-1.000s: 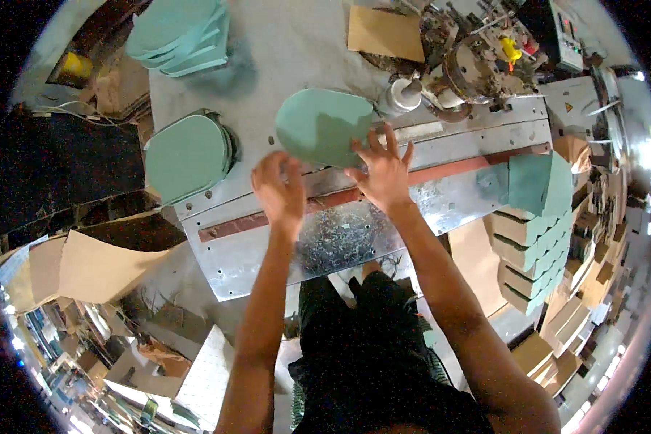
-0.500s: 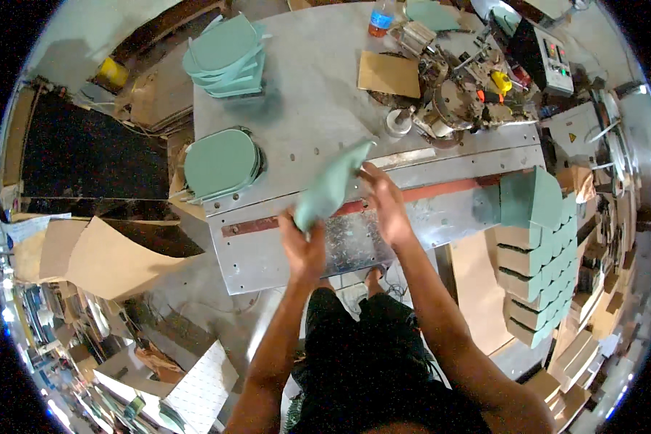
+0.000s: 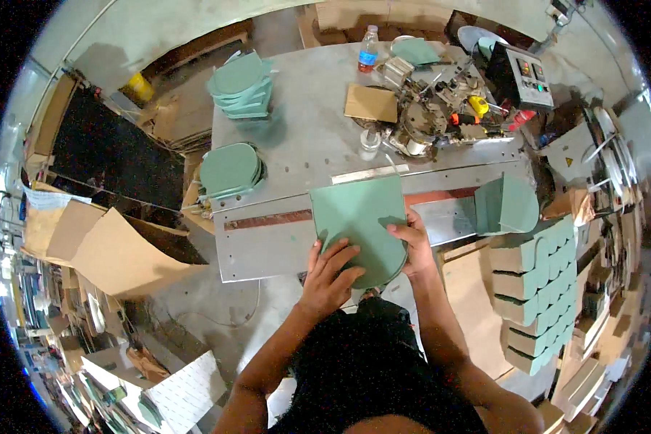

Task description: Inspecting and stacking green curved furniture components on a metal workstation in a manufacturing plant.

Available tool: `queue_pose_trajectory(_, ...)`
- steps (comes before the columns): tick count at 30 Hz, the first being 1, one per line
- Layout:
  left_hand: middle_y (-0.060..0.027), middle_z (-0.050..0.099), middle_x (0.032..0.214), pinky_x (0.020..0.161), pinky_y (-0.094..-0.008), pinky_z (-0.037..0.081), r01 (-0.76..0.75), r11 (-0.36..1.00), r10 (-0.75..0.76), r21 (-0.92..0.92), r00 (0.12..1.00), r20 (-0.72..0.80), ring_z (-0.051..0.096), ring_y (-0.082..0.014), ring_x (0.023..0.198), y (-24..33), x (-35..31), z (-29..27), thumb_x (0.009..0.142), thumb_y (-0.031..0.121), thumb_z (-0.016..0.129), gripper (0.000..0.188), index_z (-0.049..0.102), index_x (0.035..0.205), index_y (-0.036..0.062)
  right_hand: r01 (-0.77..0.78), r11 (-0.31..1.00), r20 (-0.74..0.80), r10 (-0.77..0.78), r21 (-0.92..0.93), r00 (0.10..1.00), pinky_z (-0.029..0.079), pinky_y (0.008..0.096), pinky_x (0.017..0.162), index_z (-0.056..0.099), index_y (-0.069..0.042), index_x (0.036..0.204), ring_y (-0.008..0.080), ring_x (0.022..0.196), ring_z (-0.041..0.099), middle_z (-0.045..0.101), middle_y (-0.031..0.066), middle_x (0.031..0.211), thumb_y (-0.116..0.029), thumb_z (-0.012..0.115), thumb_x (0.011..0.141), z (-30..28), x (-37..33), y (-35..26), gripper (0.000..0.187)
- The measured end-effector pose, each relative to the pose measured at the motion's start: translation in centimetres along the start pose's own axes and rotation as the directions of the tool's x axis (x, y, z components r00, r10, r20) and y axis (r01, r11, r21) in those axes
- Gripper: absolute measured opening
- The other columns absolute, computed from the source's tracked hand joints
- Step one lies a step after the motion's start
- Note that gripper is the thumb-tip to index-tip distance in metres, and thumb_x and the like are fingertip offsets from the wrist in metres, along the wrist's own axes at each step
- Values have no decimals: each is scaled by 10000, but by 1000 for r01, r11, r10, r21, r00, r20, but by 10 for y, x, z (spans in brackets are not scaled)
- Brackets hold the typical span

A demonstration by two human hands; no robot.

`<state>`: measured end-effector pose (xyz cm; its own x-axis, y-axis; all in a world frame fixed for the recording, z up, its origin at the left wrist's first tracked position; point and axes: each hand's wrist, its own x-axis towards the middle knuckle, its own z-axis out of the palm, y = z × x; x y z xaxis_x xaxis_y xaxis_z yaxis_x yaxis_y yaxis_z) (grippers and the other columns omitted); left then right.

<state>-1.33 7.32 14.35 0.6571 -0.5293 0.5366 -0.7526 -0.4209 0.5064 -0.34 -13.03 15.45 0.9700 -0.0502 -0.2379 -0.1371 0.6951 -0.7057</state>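
Observation:
A flat green panel (image 3: 365, 217), straight at its far end and rounded at its near end, is tilted over the front edge of the metal table (image 3: 267, 253). My right hand (image 3: 416, 246) grips its right edge, thumb on the upper face, other fingers partly hidden. My left hand (image 3: 331, 278) lies across the panel's lower left face, fingers spread and thumb apart. At the table's left side sits a low stack of green rounded panels (image 3: 228, 168); a taller, uneven stack (image 3: 240, 79) is behind it. A bent green piece (image 3: 506, 205) stands at the table's right end.
Machine parts and tools (image 3: 434, 108) crowd the back right, beside a control box (image 3: 521, 76). A bottle (image 3: 368, 50), a cardboard piece (image 3: 371, 103) and a white jar (image 3: 369, 145) are nearer the middle. Green-faced pieces (image 3: 539, 289) are stacked right of the table; bent cardboard (image 3: 116, 253) is at left.
The green panel has come nearer and turned from a slanted, blurred position to show its broad face. My left hand has moved onto that face; my right hand now grips the right edge.

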Motion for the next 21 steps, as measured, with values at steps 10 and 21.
queue_pose_trajectory(10,-104,386,1432,1089,-611,207,141,990,-143,24,963,226,287,-317,1389,35,14,-16,704,147,712,547,545,1225,133,56,998,-30,-56,15,998,491,317,804,612,-39,1123,176,891,610,649,58,997,-2,588,743,-10,-5,-4,382)
queue_pose_trajectory(21,-109,30,1579,1161,-438,16,183,642,-576,-745,756,-310,21,-243,1452,-103,76,-88,911,694,157,889,8,1501,47,-33,965,-9,32,-260,999,476,302,788,612,-30,1114,158,891,605,654,48,988,-88,659,806,60,0,23,317)
